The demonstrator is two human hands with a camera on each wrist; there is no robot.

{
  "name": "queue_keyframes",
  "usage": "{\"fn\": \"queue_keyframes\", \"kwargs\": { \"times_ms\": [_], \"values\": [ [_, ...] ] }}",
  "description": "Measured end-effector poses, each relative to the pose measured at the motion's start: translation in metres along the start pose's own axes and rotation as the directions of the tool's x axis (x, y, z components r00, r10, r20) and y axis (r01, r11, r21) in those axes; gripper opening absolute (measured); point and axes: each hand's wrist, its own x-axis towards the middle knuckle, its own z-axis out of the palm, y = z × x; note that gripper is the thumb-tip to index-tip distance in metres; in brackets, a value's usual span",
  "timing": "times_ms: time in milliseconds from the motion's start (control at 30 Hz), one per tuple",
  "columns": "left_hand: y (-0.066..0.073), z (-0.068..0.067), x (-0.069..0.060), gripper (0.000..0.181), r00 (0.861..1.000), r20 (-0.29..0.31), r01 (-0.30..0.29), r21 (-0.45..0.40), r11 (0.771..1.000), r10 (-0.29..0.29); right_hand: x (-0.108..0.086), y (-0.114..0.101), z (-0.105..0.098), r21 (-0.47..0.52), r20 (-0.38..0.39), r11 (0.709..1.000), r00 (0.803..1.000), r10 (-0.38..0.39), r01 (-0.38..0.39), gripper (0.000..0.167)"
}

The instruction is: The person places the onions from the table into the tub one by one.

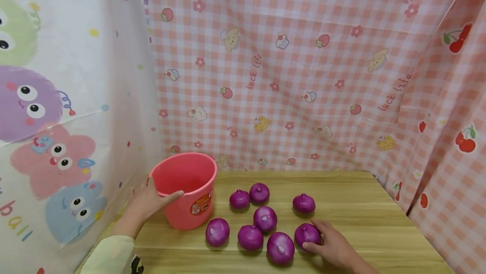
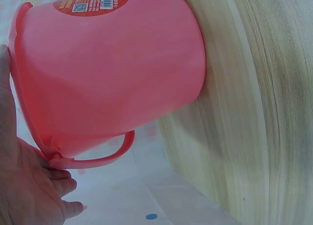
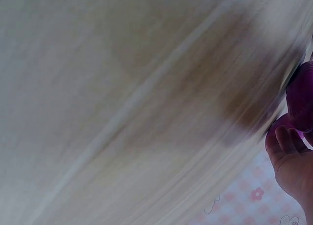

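Purple and round, an onion is sitting at five o'clock, the right hand gripping it. Seven more onions are lying mostly around six. Near eight, the left hand, spread open, is touching a pink bucket.

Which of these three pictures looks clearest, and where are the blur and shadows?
Head view: clearest, with highlights on the round, glossy purple onions; left wrist view: fairly sharp, a soft shadow beside the pink plastic bucket on the pale wooden tabletop; right wrist view: blurriest, the tabletop hazy and soft, with a brownish shadow near the right hand.
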Motion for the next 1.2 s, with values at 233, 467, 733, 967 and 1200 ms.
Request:
{"fn": "queue_keyframes", "kwargs": {
  "times_ms": [233, 467, 733, 967, 1200],
  "values": [
    [-0.001, 0.001, -0.001, 0.129, 1.0, 0.007, 0.012, 0.003, 1.0, -0.012, 0.0, 0.003, 0.0, 0.045, 0.037, 0.999, 0.999, 0.019, -0.021, 0.081],
    [-0.001, 0.001, -0.002, 0.131, 1.0, 0.011, 0.029, 0.017, 0.999, -0.029, 0.002, 0.003, 0.002, 0.015, 0.032, 1.0, 0.999, 0.01, -0.01, 0.084],
    [-0.002, 0.002, -0.002, 0.132, 0.999, 0.006, 0.032, 0.027, 0.999, -0.032, 0.003, 0.0, 0.003, 0.018, 0.023, 0.999, 0.999, 0.03, -0.031, 0.079],
    [-0.003, 0.004, -0.001, 0.131, 0.999, 0.005, 0.044, 0.02, 0.999, -0.044, 0.004, -0.001, 0.005, 0.067, 0.02, 0.997, 0.999, 0.041, -0.043, 0.075],
    [-0.003, 0.003, -0.001, 0.13, 0.999, 0.011, 0.045, 0.011, 0.999, -0.045, 0.01, -0.006, 0.005, 0.179, -0.024, 0.981, 0.997, 0.076, -0.07, 0.077]
  ]
}}
